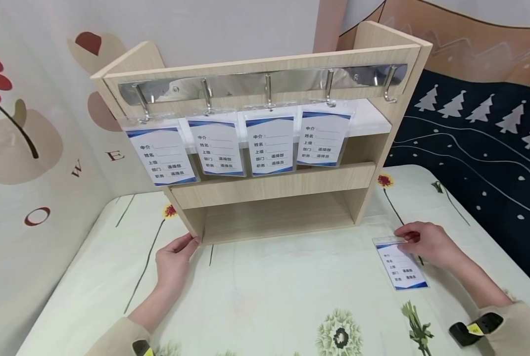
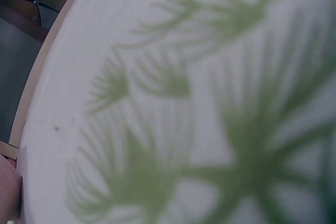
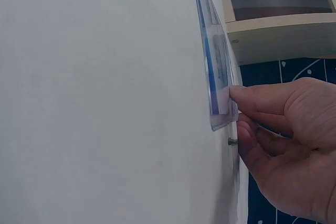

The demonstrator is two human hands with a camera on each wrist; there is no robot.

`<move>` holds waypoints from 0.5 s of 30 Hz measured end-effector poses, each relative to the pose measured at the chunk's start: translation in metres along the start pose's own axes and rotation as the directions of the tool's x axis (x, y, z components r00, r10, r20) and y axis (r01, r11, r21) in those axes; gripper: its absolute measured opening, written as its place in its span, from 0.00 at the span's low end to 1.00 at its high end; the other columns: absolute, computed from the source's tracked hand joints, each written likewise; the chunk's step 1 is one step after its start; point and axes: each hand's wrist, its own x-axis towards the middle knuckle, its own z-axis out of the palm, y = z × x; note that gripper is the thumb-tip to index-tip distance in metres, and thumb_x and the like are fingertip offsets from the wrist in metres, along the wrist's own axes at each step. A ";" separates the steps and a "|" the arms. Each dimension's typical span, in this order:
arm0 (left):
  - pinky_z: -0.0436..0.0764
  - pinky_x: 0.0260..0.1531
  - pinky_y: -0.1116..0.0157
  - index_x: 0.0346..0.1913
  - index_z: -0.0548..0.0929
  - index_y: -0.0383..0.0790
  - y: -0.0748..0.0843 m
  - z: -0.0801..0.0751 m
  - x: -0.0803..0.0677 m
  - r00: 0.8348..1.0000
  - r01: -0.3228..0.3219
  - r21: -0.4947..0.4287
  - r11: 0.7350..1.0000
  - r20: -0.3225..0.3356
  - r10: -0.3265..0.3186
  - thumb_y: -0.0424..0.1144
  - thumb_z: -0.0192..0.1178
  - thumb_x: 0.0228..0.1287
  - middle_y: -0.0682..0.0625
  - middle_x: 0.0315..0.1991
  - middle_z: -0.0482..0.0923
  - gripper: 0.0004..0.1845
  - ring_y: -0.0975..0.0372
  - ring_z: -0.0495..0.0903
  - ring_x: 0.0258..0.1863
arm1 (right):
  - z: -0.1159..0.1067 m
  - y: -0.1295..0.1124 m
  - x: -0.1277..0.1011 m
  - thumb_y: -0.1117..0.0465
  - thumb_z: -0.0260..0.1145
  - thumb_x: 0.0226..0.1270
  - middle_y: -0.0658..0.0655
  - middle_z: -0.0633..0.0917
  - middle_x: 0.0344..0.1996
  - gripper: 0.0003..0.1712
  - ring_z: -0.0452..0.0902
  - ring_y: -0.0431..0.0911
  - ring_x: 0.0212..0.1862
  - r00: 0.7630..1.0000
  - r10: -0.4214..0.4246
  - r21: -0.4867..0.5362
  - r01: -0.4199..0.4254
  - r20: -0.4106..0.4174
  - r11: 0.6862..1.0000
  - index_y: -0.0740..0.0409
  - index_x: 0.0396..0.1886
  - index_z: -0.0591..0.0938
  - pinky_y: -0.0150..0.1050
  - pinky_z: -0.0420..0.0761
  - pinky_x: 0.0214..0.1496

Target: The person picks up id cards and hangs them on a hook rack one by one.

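A light wooden shelf unit (image 1: 273, 180) stands on the cloth-covered surface. My left hand (image 1: 174, 259) holds its lower left corner between thumb and fingers; only a sliver of that hand (image 2: 9, 192) shows in the left wrist view. A clear-sleeved ID badge (image 1: 403, 267) with blue bands and printed lines lies on the cloth, right of the shelf. At its upper right edge, my right hand (image 1: 429, 244) pinches it; the right wrist view shows thumb and fingers at the edge of the badge (image 3: 214, 72). Several similar badges (image 1: 270, 146) hang from metal hooks (image 1: 268, 89) on the shelf's front.
A shiny metal strip (image 1: 238, 89) carries the hooks, and the far right hook (image 1: 388, 84) is bare. Below the hanging badges is an open compartment (image 1: 278, 215). Patterned curtains stand behind, with a dark tree-print cloth (image 1: 478, 148) on the right.
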 end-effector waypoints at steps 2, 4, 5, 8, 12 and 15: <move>0.80 0.40 0.79 0.57 0.86 0.30 0.000 0.000 0.000 1.000 0.000 0.002 1.000 0.006 0.000 0.37 0.68 0.69 0.57 0.40 0.90 0.18 0.78 0.81 0.40 | 0.000 0.000 0.000 0.69 0.74 0.61 0.59 0.83 0.38 0.19 0.74 0.51 0.39 1.000 0.002 -0.005 -0.002 -0.006 1.000 0.73 0.51 0.83 0.32 0.74 0.34; 0.80 0.41 0.79 0.57 0.86 0.31 0.000 0.000 0.000 1.000 0.006 0.000 1.000 0.010 -0.006 0.37 0.68 0.69 0.57 0.40 0.90 0.18 0.79 0.81 0.40 | 0.000 0.000 0.001 0.70 0.75 0.61 0.59 0.83 0.38 0.19 0.74 0.51 0.39 1.000 0.001 -0.010 -0.002 -0.010 1.000 0.73 0.51 0.83 0.32 0.74 0.34; 0.80 0.40 0.79 0.57 0.86 0.31 0.000 -0.001 0.000 1.000 0.005 0.004 1.000 0.008 -0.005 0.37 0.68 0.69 0.56 0.40 0.90 0.18 0.79 0.81 0.40 | -0.001 -0.001 0.002 0.69 0.75 0.61 0.59 0.84 0.38 0.20 0.74 0.51 0.39 1.000 -0.001 -0.013 0.001 -0.012 1.000 0.73 0.51 0.83 0.32 0.74 0.35; 0.79 0.40 0.80 0.57 0.86 0.31 0.001 -0.001 0.000 1.000 0.003 0.007 1.000 0.008 -0.003 0.38 0.67 0.70 0.58 0.40 0.90 0.18 0.79 0.81 0.40 | -0.001 -0.001 0.004 0.69 0.76 0.61 0.58 0.84 0.38 0.21 0.74 0.50 0.39 1.000 -0.006 -0.013 0.006 -0.007 1.000 0.73 0.52 0.82 0.32 0.75 0.35; 0.79 0.40 0.80 0.57 0.85 0.30 0.001 -0.001 -0.001 1.000 0.001 0.007 1.000 0.012 -0.001 0.37 0.67 0.70 0.64 0.36 0.89 0.18 0.79 0.81 0.40 | -0.001 -0.001 0.006 0.68 0.76 0.60 0.56 0.83 0.37 0.21 0.75 0.49 0.39 1.000 -0.006 -0.008 0.006 0.004 1.000 0.73 0.51 0.82 0.32 0.75 0.35; 0.79 0.41 0.80 0.57 0.85 0.30 0.002 -0.001 -0.001 1.000 0.006 0.001 1.000 0.022 -0.006 0.37 0.67 0.70 0.67 0.35 0.88 0.18 0.80 0.81 0.40 | -0.002 0.000 0.005 0.69 0.75 0.59 0.56 0.83 0.35 0.19 0.74 0.49 0.38 1.000 0.000 -0.006 0.000 0.014 1.000 0.72 0.49 0.82 0.32 0.74 0.34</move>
